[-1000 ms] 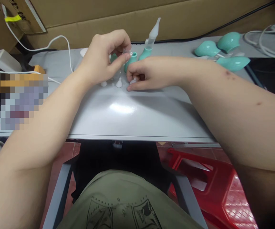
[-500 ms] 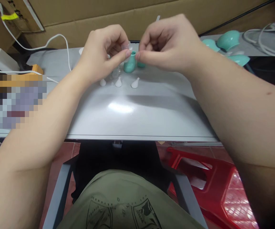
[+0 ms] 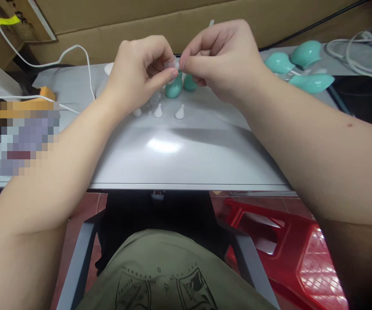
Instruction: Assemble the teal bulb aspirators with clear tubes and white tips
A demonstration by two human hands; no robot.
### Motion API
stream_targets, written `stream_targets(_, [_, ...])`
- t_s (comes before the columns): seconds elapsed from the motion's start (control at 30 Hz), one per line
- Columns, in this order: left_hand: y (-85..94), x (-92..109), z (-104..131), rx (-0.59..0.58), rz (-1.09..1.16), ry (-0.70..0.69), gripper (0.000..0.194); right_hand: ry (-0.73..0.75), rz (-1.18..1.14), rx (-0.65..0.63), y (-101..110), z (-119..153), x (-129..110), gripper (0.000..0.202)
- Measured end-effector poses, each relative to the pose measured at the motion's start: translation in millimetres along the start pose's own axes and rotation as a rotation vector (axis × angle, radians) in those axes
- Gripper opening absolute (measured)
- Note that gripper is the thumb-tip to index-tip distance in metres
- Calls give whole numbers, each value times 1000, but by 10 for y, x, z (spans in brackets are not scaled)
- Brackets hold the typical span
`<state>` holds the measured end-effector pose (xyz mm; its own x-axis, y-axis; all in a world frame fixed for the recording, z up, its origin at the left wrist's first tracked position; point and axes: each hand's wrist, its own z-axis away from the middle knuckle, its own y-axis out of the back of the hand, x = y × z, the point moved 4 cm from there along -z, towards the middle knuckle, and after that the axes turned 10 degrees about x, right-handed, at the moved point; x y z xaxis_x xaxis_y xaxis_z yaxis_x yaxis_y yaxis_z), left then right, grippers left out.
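My left hand point(image 3: 147, 69) is closed on a small clear plastic piece point(image 3: 170, 63) above the back of the grey table. Close beside it, my right hand point(image 3: 216, 58) is pinched at the right side of that piece; whatever is between its fingertips is too small to make out. Just below the fingers stands a teal bottle point(image 3: 173, 89), with a second teal object point(image 3: 190, 82) to its right, partly hidden by my right hand. Small white cone-shaped pieces point(image 3: 158, 110) point(image 3: 179, 112) stand in front of the bottle, near small clear parts.
Teal shell-like pieces point(image 3: 311, 83) lie at the back right beside coiled white cables point(image 3: 350, 56) and a dark flat object point(image 3: 363, 99). An orange item point(image 3: 47, 94) and white adapter point(image 3: 1, 82) are at left. Cardboard point(image 3: 108, 26) rises behind; a red stool point(image 3: 269, 241) is below.
My right hand has moved left, its fingertips now meeting the clear piece in my left hand. The view has shifted slightly, showing more of the teal pieces at right.
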<state>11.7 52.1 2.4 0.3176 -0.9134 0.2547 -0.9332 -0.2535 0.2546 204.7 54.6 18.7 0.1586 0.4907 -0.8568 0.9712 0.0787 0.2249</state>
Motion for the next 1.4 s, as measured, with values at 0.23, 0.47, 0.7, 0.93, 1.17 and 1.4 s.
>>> stream_targets(0.23, [-7, 35, 8, -11, -40, 13, 26, 1, 6, -30, 0, 11, -22, 18])
stream_targets(0.47, [4, 86, -2, -49, -105, 33, 21, -118, -28, -36, -2, 43, -50, 24])
stream_targets(0.7, [46, 126, -60, -201, -179, 48, 15, -189, -45, -59, -7, 51, 5, 23])
stream_targets(0.93, [-1, -49, -34, -240, -367, -36, 31, -288, -98, -60, -15, 14, 91, 10])
stream_targets(1.17, [40, 32, -27, -249, -462, -100, 20, -306, -145, -49, -26, 39, 86, 11])
stream_targets(1.4, [-6, 138, -34, -273, -542, -106, 22, -270, -114, -50, -50, 58, 33, 11])
